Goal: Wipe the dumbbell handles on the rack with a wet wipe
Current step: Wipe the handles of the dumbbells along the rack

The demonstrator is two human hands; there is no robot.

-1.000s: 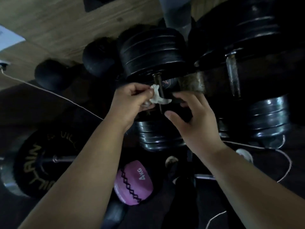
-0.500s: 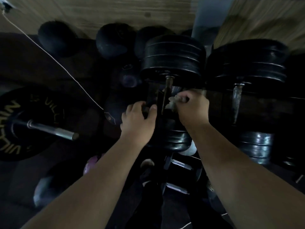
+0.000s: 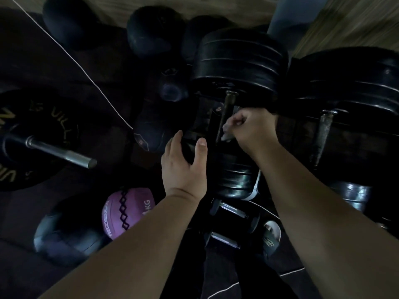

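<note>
Beside the dumbbell handle (image 3: 225, 117), the right hand (image 3: 252, 128) pinches the wet wipe (image 3: 226, 137) against it, mid-wipe; left hand (image 3: 183, 165) spread open nearby (empty). Next, probably rubbing along the bar.

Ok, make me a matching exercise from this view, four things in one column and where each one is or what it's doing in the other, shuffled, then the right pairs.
Things
1. right hand
2. left hand
3. purple medicine ball
4. barbell sleeve

Places or states
A. lying on the dark floor, marked KG
B. closed on the wet wipe at the dumbbell handle
C. bare metal sticking out of a lettered black plate, far left
D. open, fingers spread, holding nothing, left of the handle

Pairs: 1-B, 2-D, 3-A, 4-C
</note>
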